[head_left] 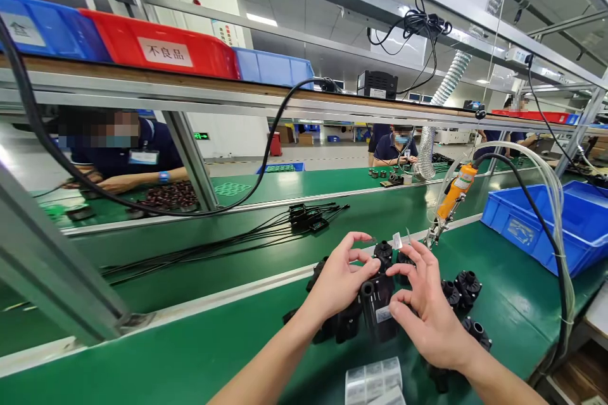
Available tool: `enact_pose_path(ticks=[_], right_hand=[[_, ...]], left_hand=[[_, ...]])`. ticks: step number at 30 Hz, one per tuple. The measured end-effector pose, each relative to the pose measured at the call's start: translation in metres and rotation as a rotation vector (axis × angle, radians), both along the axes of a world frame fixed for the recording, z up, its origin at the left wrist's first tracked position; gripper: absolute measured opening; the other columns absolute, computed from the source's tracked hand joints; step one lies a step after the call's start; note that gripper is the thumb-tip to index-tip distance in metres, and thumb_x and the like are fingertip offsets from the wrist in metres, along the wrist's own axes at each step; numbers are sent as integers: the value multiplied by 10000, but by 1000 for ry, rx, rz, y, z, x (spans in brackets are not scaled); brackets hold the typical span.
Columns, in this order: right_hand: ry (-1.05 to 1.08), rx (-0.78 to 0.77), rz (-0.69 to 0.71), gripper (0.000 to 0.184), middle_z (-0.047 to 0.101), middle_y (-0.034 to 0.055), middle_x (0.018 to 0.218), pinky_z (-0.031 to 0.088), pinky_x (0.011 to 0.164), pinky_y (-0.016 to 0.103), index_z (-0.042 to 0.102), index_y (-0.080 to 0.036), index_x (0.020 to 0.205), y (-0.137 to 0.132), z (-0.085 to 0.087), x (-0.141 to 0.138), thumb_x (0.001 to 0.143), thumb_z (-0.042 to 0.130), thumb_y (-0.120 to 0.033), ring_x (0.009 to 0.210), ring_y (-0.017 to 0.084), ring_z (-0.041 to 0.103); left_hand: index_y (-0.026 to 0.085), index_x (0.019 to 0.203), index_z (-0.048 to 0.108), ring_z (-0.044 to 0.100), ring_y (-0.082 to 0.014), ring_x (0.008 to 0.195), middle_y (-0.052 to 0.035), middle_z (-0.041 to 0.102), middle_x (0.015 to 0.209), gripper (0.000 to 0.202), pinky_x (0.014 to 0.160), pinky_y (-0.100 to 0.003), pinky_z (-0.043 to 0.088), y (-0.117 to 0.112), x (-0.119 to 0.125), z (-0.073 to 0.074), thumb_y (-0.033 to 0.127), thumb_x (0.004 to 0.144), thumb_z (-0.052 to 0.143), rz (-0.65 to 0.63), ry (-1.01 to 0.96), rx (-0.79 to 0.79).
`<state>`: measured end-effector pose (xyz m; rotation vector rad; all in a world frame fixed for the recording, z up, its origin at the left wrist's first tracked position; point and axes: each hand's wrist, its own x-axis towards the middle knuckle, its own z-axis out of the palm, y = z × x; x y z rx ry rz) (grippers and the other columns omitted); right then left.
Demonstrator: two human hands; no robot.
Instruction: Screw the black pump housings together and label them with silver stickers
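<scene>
A small black pump (379, 316) with a round port and a white label (384, 313) on its side is between my hands. My left hand (337, 278) is closed at the pump's upper end, thumb and fingers drawn together there; the exact grip is partly hidden. My right hand (430, 310) is open, its thumb tip beside the label and its fingers curved apart. A small white sticker (397, 240) clings at a raised right fingertip. Several similar black pumps (468, 288) stand around both hands. Nearer me lies a roll of labels (373, 381).
An orange screwdriver (456, 191) with cable and tubes hangs beyond my right hand. A blue bin (536, 221) is on the right. Black cables (266, 231) lie behind a metal rail. Coloured bins (166, 44) line the overhead shelf. Co-workers (137, 152) sit across the bench.
</scene>
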<state>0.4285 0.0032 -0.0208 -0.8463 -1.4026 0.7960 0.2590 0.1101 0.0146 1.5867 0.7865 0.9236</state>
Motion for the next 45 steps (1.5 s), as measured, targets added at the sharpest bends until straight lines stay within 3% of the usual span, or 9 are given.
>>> enact_pose_path(ticks=[15, 22, 26, 31, 34, 37, 39, 42, 45], right_hand=[[-125, 79, -50, 764, 199, 116, 1647, 641, 833, 358, 206, -442, 1601, -2, -6, 0, 1008, 532, -88, 1322, 249, 510], [-370, 328, -113, 851, 144, 136, 1691, 665, 792, 367, 165, -435, 1644, -6, -13, 1, 991, 488, 3, 1376, 282, 512], [-642, 526, -286, 940, 164, 104, 1702, 651, 925, 463, 148, -488, 1636, -9, -11, 12, 967, 575, 17, 1450, 307, 464], [-529, 226, -357, 1105, 100, 186, 1712, 627, 986, 574, 77, -353, 1659, 1, -16, 15, 843, 803, -188, 1420, 387, 490], [-627, 239, -391, 1206, 80, 197, 1715, 524, 1118, 667, 74, -339, 1648, 9, -23, 11, 740, 846, -153, 1508, 448, 393], [-691, 238, -433, 1128, 79, 193, 1721, 447, 1184, 699, 113, -338, 1641, 9, -30, 13, 790, 825, -141, 1577, 457, 277], [-668, 179, -447, 1073, 62, 186, 1729, 469, 1169, 689, 124, -340, 1639, 2, -34, 19, 840, 823, -188, 1574, 447, 281], [-625, 127, -470, 1005, 33, 169, 1739, 510, 1136, 669, 122, -351, 1644, -12, -38, 24, 900, 787, -232, 1529, 421, 360], [-617, 118, -484, 924, 58, 167, 1737, 544, 1107, 640, 114, -358, 1659, -20, -40, 25, 965, 711, -239, 1457, 383, 461]], left_hand=[[232, 1216, 502, 537, -83, 492, 61, 654, 794, 566, 493, -184, 346, 0, 1, -3, 483, 809, 806, 8, -10, -2], [226, 1232, 488, 565, -93, 531, 51, 658, 825, 570, 508, -195, 362, 0, 0, -3, 469, 813, 790, -6, 0, -2], [222, 1224, 504, 634, -116, 623, 41, 658, 843, 535, 590, -217, 433, 1, -3, 0, 433, 829, 796, -31, -32, 13], [234, 1210, 519, 698, -150, 714, 30, 653, 877, 477, 657, -247, 483, -11, 4, 2, 374, 847, 795, -101, -74, 3], [262, 1214, 542, 705, -177, 780, 11, 678, 925, 375, 733, -297, 541, -18, 13, -7, 291, 892, 730, -96, -34, 140], [281, 1187, 576, 713, -251, 990, -32, 725, 1036, 263, 918, -387, 552, -13, 22, -27, 262, 941, 666, 76, 103, 412], [281, 1159, 586, 697, -284, 1043, -50, 729, 1075, 217, 945, -413, 532, -4, 28, -42, 251, 953, 646, 188, 228, 522], [267, 1141, 579, 697, -276, 943, -51, 729, 1023, 204, 847, -379, 525, 8, 37, -60, 182, 956, 585, 192, 368, 509], [252, 1191, 584, 694, -246, 839, -38, 728, 937, 235, 791, -344, 517, 13, 37, -64, 158, 989, 507, 163, 389, 466]])
